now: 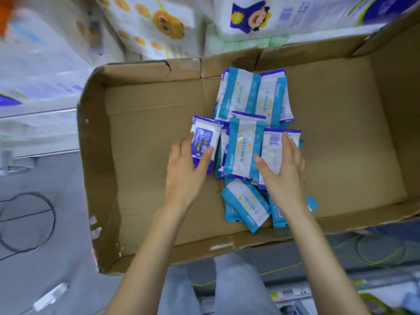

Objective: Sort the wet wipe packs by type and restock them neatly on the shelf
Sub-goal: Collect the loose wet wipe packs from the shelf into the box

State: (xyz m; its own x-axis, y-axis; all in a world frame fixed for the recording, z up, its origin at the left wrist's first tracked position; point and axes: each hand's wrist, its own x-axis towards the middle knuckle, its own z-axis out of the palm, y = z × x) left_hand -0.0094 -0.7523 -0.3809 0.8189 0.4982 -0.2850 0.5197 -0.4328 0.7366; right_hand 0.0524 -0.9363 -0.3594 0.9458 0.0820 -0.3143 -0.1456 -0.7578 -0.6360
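Observation:
A big open cardboard box (141,137) holds a loose pile of wet wipe packs in its middle. Several are light blue and white (244,146), others dark blue and white. My left hand (186,173) grips a dark blue pack marked 75% (204,137) at the pile's left edge, thumb over its face. My right hand (281,176) grips a dark-blue-edged pack lying barcode side up (272,146), thumb on its left side and fingers along its right. More light blue packs (246,204) lie under and in front of my right wrist.
Large white packaged goods (147,26) are stacked beyond the box and to the left (34,92). A black cable loop (27,221) lies on the grey floor at left. My knees in light jeans (236,283) are below the box's near edge.

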